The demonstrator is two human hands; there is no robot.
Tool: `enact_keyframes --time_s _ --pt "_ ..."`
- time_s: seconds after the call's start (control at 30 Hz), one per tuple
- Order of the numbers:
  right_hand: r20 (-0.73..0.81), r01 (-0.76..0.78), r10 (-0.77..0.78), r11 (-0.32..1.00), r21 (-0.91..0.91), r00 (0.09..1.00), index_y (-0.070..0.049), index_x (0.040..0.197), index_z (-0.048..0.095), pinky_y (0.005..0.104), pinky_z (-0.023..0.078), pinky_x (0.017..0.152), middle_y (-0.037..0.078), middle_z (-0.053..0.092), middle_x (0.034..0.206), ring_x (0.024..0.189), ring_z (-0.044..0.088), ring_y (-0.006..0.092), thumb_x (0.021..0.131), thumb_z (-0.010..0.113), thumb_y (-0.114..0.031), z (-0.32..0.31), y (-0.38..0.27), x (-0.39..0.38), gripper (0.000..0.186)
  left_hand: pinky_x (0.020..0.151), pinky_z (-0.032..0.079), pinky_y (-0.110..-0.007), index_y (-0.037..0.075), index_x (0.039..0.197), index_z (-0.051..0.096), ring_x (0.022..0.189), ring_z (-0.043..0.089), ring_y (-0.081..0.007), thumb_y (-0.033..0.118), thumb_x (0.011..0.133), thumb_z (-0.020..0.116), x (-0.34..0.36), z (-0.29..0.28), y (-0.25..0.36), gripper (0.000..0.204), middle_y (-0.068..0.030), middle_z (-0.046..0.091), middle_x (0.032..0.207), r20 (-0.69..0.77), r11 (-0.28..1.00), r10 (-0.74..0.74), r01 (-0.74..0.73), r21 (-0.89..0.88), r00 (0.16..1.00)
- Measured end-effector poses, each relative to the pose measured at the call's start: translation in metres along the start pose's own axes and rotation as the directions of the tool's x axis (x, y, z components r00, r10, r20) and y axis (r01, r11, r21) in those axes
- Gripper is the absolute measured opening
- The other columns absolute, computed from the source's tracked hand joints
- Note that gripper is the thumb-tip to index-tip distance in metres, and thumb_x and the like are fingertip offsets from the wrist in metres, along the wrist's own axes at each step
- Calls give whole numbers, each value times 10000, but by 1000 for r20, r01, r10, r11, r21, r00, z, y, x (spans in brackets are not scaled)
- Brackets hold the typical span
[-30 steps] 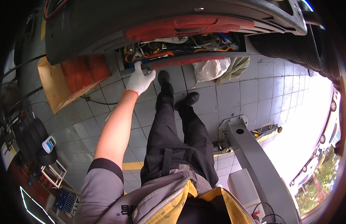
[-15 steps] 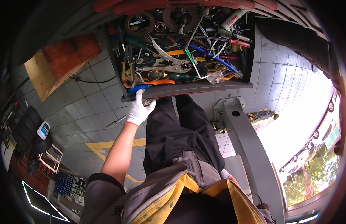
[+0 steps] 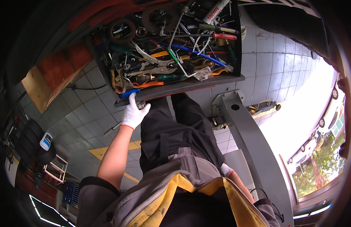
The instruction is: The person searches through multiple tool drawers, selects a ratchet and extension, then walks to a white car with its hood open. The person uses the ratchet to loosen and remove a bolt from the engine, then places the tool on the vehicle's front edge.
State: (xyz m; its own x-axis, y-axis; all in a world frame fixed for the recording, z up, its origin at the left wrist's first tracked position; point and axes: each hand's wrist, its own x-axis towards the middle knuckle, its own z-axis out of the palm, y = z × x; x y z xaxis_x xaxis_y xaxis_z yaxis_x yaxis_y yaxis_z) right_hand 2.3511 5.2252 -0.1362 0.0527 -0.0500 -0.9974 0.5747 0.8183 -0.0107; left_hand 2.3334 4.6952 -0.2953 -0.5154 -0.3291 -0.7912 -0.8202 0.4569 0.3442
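My left hand (image 3: 134, 115), in a white knit glove with an orange cuff, is at the left end of the drawer's front edge. One finger reaches over the drawer (image 3: 190, 86) lip beside a blue handle (image 3: 129, 92). Under the palm it is closed round a metal tool that looks like a ratchet wrench (image 3: 112, 128); its head shows by the thumb and its shaft sticks out at lower left. My right hand (image 3: 225, 170), gloved too, hangs beside my right hip, its fingers hidden by my clothing.
Pliers (image 3: 154, 70), screwdrivers, metal rings and a white tube (image 3: 216, 11) crowd the drawer. A grey lift arm (image 3: 245, 132) stretches along my right. At left are a wooden board (image 3: 36, 89) and a white jug (image 3: 46, 140). A dark-clothed leg (image 3: 293, 28) is at upper right.
The view has shifted, so the drawer sits further left and higher. My left hand keeps its place at the drawer edge. More of my right glove and forearm now shows.
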Motion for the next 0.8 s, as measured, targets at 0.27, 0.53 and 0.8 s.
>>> enact_keyframes --time_s 0.27,0.53,0.8 --pt "17 64 -64 998 1 998 12 1311 664 339 516 1005 121 718 1290 1138 669 200 1007 668 -255 10 12 20 405 939 555 -538 53 1553 328 1063 693 -496 508 902 744 -2 -3 12 897 -315 714 1155 30 996 -9 6 88 1000" --pt "5 97 -99 979 179 995 18 1368 624 324 484 1060 119 699 1344 1194 640 182 1002 658 -174 2 -15 48 414 922 554 -523 64 1496 434 1052 703 -472 516 932 719 -13 -12 19 777 -278 733 1123 22 993 32 -35 116 999" --pt "-21 237 -250 938 -254 968 -50 1339 652 387 534 986 202 743 1219 1145 704 356 917 715 -226 -25 -45 53 461 912 566 -525 62 1463 481 1037 707 -472 542 927 719 -16 -21 29 758 -281 734 1113 15 996 13 -14 91 1000"
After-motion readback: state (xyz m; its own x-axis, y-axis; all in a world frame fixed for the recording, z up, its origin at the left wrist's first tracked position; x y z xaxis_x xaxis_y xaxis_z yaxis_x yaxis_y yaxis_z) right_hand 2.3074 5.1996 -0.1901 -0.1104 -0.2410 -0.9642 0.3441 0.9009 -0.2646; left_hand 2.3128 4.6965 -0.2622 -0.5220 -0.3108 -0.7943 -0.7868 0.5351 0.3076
